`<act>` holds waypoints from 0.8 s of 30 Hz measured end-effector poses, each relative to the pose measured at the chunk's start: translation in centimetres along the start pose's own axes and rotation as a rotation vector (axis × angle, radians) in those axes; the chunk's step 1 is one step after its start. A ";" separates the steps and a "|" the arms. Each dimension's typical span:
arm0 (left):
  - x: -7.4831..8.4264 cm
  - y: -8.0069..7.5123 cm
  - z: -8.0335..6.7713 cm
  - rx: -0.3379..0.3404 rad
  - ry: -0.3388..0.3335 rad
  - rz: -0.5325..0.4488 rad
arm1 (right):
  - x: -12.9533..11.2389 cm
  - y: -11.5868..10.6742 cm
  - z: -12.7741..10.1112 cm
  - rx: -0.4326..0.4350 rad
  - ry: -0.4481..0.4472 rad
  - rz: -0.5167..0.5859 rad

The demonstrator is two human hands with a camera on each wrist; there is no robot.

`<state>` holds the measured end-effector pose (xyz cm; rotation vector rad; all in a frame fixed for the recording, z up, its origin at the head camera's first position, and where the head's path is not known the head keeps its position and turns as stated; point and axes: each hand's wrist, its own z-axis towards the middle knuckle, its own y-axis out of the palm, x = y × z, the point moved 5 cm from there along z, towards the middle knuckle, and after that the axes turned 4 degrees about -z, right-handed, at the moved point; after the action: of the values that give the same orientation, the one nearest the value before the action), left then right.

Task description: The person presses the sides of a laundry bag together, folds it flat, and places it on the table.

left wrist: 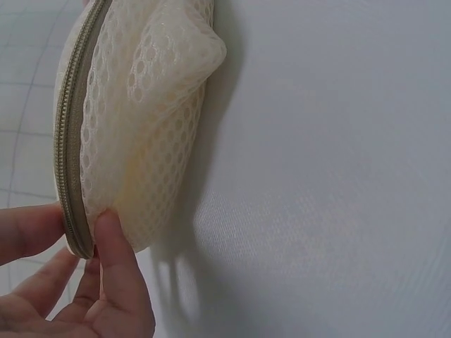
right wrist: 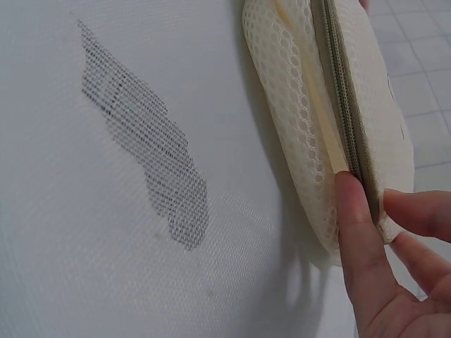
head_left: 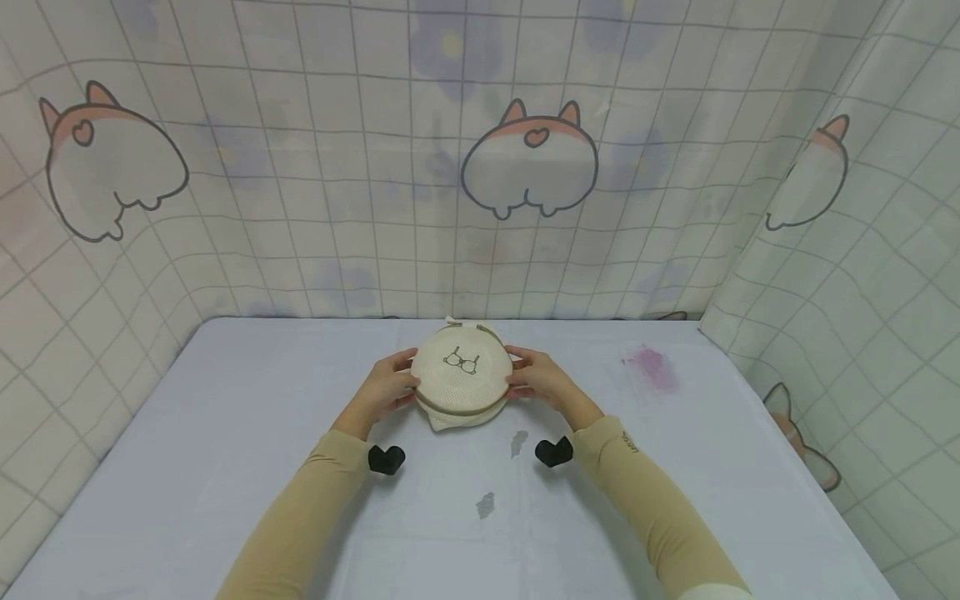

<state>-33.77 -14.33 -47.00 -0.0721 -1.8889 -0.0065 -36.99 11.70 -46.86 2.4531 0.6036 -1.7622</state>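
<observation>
**Holding the mesh pouch by its zipper seam**

The round cream mesh pouch [head_left: 462, 377] rests on the bench [head_left: 225, 433] at its centre, toward the 12 o'clock edge near the patterned curtain [head_left: 300, 167]. The left hand [head_left: 386, 389] grips the pouch at its 9 o'clock side; the right hand [head_left: 542, 381] grips it at 3 o'clock. Each hand pinches the rim, thumb on one face and fingers on the other.

To hold it well, I judge that both pinches should stay on the stiff zipper [left wrist: 70, 141] band rather than the soft mesh, which folds and slips. Even pressure from both sides should prevent the pouch twisting.

The head view alone shows the glasses-like print [head_left: 461, 362] on the top face, a pink stain [head_left: 652, 367] at 2 o'clock from the pouch, and both sleeves. The left wrist view reveals a loose mesh fold bulging outward. The right wrist view shows the thumb [right wrist: 356, 232] lying along the zipper, and a grey worn patch [right wrist: 148, 155] in the bench cover just beside the pouch.
</observation>
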 end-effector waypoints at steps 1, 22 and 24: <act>0.0 0.0 0.0 0.002 0.001 0.002 | 0.0 0.0 0.0 0.001 0.000 0.001; 0.9 -0.6 -0.7 -0.040 0.044 -0.022 | -1.4 -0.5 -0.9 -0.008 0.007 -0.014; 0.9 -0.7 -0.7 -0.034 0.047 -0.006 | -1.3 -0.4 -0.8 -0.004 0.006 -0.015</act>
<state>-33.39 -15.00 -45.87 -0.0885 -1.8422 -0.0439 -36.75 11.97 -45.25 2.4581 0.6275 -1.7581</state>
